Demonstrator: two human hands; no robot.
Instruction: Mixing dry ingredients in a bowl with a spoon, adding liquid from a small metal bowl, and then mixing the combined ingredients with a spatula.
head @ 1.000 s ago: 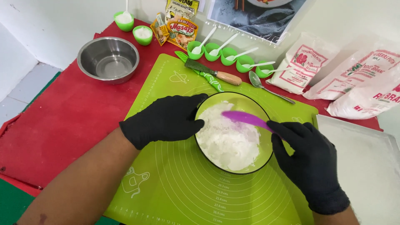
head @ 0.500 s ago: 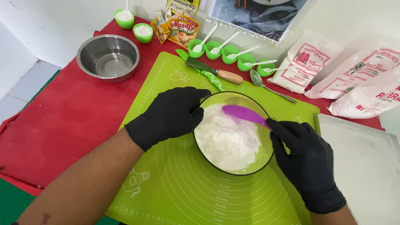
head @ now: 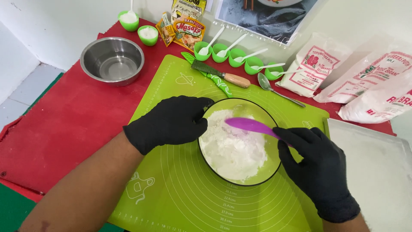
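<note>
A green bowl (head: 271,172) with a dark rim sits on a green silicone mat (head: 180,189), and a heap of white flour (head: 234,148) fills it. My left hand (head: 171,122), in a black glove, grips the bowl's left rim. My right hand (head: 317,165), also in a black glove, holds a purple spatula (head: 249,125) by its handle. The spatula's blade lies flat over the flour, pointing left.
A steel bowl (head: 112,60) stands on the red cloth at the back left. Behind the mat lie a knife (head: 219,75), a metal spoon (head: 279,90), several small green cups with white spoons (head: 234,53), seasoning sachets (head: 182,28) and flour bags (head: 373,86). A white tray (head: 377,172) sits right.
My hands and the bowl hold nearly the same pose. The spatula's blade has shifted a little over the flour.
</note>
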